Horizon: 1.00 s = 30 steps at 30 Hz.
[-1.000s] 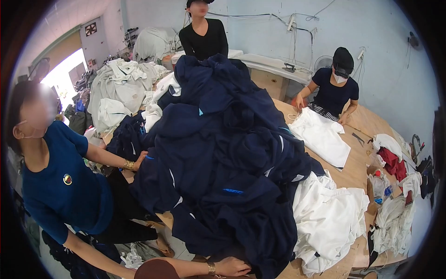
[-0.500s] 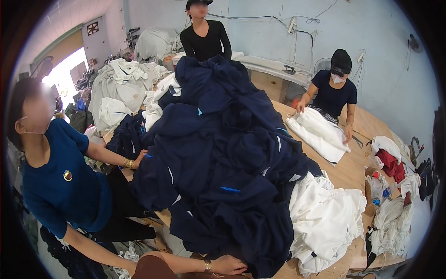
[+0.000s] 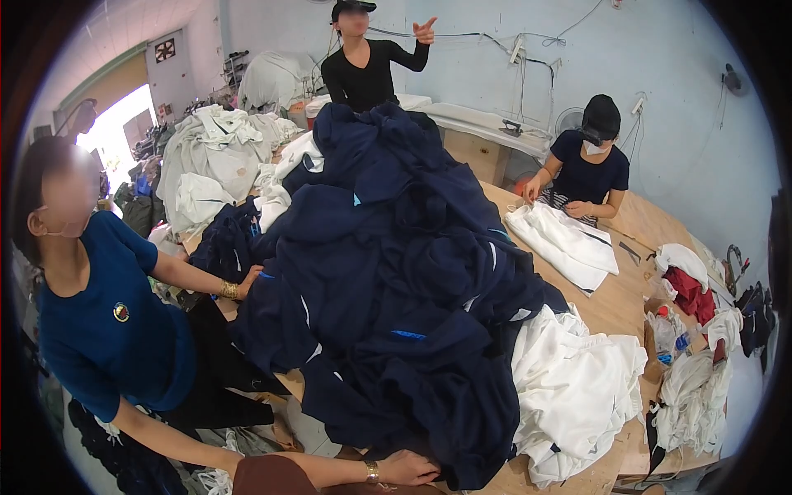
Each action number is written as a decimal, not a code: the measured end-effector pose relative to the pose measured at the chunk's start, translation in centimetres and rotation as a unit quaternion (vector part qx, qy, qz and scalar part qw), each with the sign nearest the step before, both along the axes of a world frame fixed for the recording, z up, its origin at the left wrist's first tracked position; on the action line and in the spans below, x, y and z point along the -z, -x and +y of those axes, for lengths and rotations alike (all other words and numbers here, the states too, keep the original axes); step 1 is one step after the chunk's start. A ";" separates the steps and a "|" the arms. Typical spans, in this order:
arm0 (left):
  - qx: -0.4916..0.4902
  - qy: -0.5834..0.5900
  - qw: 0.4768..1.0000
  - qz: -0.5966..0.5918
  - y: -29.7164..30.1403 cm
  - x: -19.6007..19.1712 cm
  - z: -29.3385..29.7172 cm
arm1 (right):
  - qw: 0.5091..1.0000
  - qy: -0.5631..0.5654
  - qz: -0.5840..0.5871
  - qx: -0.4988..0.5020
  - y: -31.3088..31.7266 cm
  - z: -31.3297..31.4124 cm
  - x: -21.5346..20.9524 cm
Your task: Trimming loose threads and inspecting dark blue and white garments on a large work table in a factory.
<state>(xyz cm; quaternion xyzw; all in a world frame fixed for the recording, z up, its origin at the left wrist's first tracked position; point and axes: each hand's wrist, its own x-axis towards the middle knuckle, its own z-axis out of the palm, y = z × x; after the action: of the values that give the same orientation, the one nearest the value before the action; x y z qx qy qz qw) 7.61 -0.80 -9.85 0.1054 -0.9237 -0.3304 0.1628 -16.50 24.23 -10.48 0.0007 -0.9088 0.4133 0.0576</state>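
A large heap of navy garments [image 3: 396, 247], with small white and light-blue trims, covers the middle of the table. At its near edge my left hand [image 3: 410, 468], with a gold band on the wrist, rests with fingers stretched against the navy cloth. The forearm comes out beside a brown sleeve [image 3: 268, 476] at the lower edge. White garments [image 3: 573, 388] lie bunched to the right of the heap, apart from my hand. My right hand does not show.
At the left, a person in a blue top [image 3: 124, 330] touches the heap. Behind it stands a person in black [image 3: 367, 74]. Another [image 3: 592, 165], at the far right, handles a folded white garment [image 3: 565, 247]. Cloth scraps [image 3: 693, 396] and an iron [image 3: 511, 128] lie farther off.
The person in black has raised a hand, with a finger pointing. The seated person's hands have drawn in at the white garment's far edge. My left hand stays almost in place.
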 end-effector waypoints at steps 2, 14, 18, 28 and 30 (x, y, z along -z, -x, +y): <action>0.006 0.008 1.000 -0.007 0.1 -0.3 -0.1 | 0.999 -0.029 -0.008 0.008 -0.6 -0.8 -1.5; 0.016 0.023 1.000 0.004 0.0 1.0 -0.1 | 0.999 -0.041 -0.028 -0.004 -0.5 -0.9 -1.5; 0.017 0.023 0.999 0.042 0.1 1.2 -0.2 | 0.998 -0.060 -0.009 0.006 -0.5 -0.8 -1.2; 0.006 0.036 0.998 0.057 0.3 1.6 0.0 | 0.996 -0.052 0.070 -0.018 0.3 -0.2 0.6; 0.002 0.031 0.998 0.056 0.2 1.6 0.0 | 0.994 -0.066 0.082 -0.018 0.2 0.1 1.1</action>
<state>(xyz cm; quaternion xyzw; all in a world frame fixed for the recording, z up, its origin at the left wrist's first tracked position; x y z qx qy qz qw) 7.45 -0.76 -11.46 0.0797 -0.9232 -0.3070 0.2172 -16.74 24.38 -11.56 0.0543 -0.9262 0.3519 0.1243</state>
